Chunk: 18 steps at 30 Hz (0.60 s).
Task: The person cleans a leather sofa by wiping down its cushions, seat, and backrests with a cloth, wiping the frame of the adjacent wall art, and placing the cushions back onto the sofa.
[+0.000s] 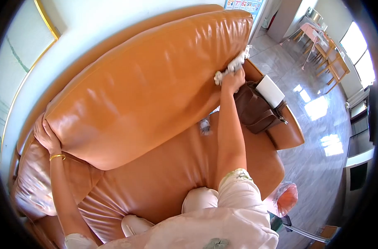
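Observation:
My left hand (47, 135) lies on the left edge of a large orange leather back cushion (147, 87), fingers spread over its corner, with a gold bangle on the wrist. At the cushion's right end, my right hand (233, 79) is closed on a crumpled whitish cloth (237, 63). Just below that hand, a dark brown bag (255, 108) rests against the sofa's right arm, with a white box-like item (270, 91) on top. A small greyish object (205, 125), too blurred to name, lies on the sofa seat (164, 178) under the cushion's lower edge.
A bin with a pink liner (286, 200) stands on the grey tiled floor (280, 62) by the sofa's front right. Farther back are a table with a pink cover (312, 32) and wooden chairs (337, 68). A gold-framed picture (18, 62) hangs at the left.

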### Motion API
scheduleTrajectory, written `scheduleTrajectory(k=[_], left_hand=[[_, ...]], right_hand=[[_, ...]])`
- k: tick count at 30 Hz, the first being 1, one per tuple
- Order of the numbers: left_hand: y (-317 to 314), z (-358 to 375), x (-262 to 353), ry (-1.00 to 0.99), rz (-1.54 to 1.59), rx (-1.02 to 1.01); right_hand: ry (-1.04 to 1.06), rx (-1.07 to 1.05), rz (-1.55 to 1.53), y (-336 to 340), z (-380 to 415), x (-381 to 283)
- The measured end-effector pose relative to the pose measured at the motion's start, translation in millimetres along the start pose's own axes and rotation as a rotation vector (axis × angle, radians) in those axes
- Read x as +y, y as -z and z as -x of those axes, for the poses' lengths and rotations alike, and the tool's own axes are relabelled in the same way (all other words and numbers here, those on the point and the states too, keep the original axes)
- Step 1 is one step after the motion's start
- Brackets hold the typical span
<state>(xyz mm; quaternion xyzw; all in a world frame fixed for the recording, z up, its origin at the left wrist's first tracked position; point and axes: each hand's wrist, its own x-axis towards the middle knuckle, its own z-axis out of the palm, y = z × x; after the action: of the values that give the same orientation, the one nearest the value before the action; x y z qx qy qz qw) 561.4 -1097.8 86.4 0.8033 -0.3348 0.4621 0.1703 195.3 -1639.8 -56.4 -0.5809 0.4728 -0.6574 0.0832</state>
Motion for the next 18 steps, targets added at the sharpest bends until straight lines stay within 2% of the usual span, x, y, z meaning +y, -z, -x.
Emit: scheduleTrajectory(k=[2, 4, 6, 7, 8, 9, 10, 11, 14, 16, 18], left_hand=[[-0.2, 0.3, -1.5, -0.002, 0.000, 0.005], [0.7, 0.5, -2.8, -0.014, 0.002, 0.002], [2.0, 0.8, -1.4, -0.010, 0.013, 0.001], [2.5, 1.0, 0.0, -0.017, 0.015, 0.008], [2.9, 0.8, 0.0, -0.024, 0.015, 0.014], [2.5, 0.5, -1.3, -0.029, 0.015, 0.020], [1.3, 0.6, -2.1, -0.032, 0.017, 0.026], [-0.5, 0.9, -2.5, -0.034, 0.020, 0.031], [-3.6, 1.3, 0.1, -0.039, 0.023, 0.039], [-5.8, -0.1, 4.1, -0.043, 0.010, 0.047], [-6.6, -0.3, 1.1, -0.060, 0.001, 0.058]], right_hand=[[-0.166, -0.178, 0.147, 14.2, 34.7, 23.6], [-0.306, -0.089, -0.093, 24.1, 56.6, 26.7], [-0.331, -0.143, -0.224, 25.8, 45.9, 35.5], [-0.387, -0.056, -0.368, 30.8, 24.5, 7.5], [-0.434, 0.006, -0.631, 18.0, 0.1, 19.6], [-0.449, 0.014, -0.593, 25.3, -25.9, -6.4], [-0.289, 0.086, -0.402, 13.7, -47.6, 8.4], [-0.076, 0.097, -0.084, 3.9, -65.6, 23.4], [-0.164, -0.328, -0.272, -16.6, -53.7, 33.4], [-0.326, -0.217, -0.151, -21.4, -12.1, 33.6], [-0.229, -0.059, -0.269, -15.3, 32.9, 28.8]])
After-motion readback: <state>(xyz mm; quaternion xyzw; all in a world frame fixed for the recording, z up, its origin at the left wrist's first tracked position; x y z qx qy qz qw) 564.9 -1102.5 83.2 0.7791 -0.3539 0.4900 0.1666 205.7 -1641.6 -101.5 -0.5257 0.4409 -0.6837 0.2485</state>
